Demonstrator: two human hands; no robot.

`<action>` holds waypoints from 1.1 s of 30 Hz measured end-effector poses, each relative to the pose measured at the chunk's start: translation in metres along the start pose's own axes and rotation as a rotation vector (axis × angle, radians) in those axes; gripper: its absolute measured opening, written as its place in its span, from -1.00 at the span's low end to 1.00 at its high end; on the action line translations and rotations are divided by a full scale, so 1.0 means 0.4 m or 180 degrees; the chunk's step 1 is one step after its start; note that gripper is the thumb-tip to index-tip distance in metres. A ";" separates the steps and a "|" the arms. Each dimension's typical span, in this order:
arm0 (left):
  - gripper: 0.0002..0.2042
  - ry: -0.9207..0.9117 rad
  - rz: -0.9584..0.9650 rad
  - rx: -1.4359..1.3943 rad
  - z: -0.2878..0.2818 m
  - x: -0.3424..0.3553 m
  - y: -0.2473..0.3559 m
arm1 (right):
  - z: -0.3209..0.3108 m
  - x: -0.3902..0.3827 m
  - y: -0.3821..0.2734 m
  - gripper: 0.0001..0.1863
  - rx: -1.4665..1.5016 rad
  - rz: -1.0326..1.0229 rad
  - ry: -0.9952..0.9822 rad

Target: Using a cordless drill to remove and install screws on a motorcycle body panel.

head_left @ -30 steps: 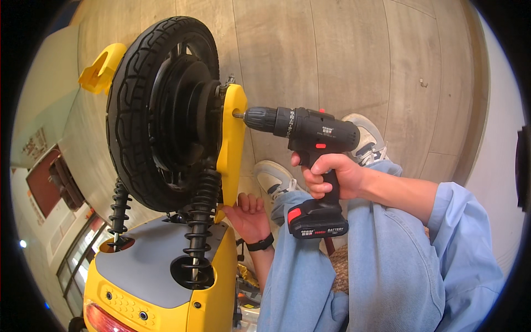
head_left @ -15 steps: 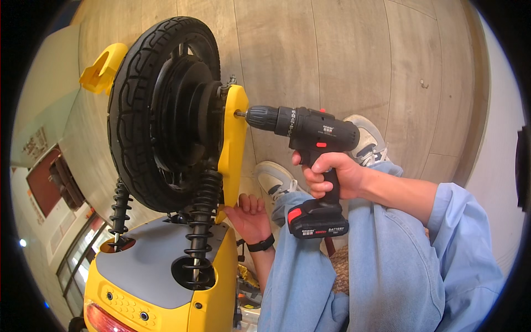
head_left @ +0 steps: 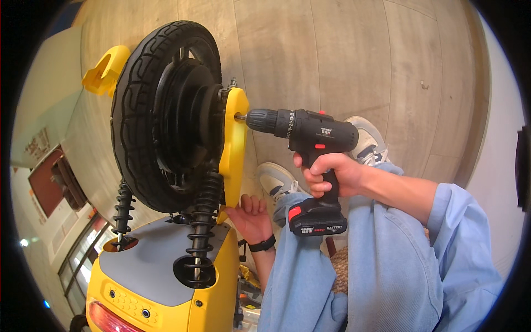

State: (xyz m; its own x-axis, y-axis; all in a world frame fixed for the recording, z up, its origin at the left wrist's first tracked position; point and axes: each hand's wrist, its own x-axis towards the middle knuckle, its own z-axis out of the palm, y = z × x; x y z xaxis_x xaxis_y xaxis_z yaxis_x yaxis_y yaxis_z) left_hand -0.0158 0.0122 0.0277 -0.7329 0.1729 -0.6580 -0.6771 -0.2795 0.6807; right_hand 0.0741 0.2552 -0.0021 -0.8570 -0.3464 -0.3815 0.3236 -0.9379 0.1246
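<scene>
Two hands work beside the black wheel (head_left: 166, 119), and I take every place from that wheel as the head camera shows it to me. To its right, my right hand (head_left: 337, 174) has its fingers closed around the grip of a black cordless drill (head_left: 318, 131), the thumb wrapped across the near side and the forefinger up by the trigger. I see no gap between that hand and the handle. The drill lies level, its chuck toward the wheel, and its bit (head_left: 239, 117) reaches into an opening near the upper end of the yellow panel (head_left: 234, 141), which stands along the wheel's right side. Whether the bit meets a screw in there, I cannot tell.

Below and right of the wheel is my left hand (head_left: 251, 218), wearing a dark wristband (head_left: 262, 243). Its fingers are loosely curled, only partly open, with the thumb against the lower end of the panel; whether they pinch anything behind it, I cannot tell.

Under the wheel I have a yellow-and-grey body (head_left: 146, 257), with one coiled spring (head_left: 204, 207) at the wheel's lower right and another coiled spring (head_left: 123, 209) at its lower left.
</scene>
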 end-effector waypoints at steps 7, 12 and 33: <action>-0.56 0.0005 -0.0029 -0.0007 -0.002 0.001 -0.001 | 0.000 0.000 0.009 -0.76 0.0692 0.0254 -0.0053; -0.57 -0.0024 -0.0015 -0.0005 -0.012 0.002 -0.001 | -0.008 0.005 0.005 -0.75 0.0305 0.0139 0.0001; -0.53 0.0052 -0.0008 -0.0101 -0.003 0.004 -0.004 | -0.031 0.010 0.020 -0.61 -0.0268 -0.0381 0.0516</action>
State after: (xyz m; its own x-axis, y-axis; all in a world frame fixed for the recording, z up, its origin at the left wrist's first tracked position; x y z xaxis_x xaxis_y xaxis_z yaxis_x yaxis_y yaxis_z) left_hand -0.0157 0.0118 0.0250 -0.7299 0.1581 -0.6651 -0.6763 -0.3088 0.6688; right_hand 0.0782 0.2465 -0.0140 -0.8179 -0.2190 -0.5320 0.2616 -0.9652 -0.0049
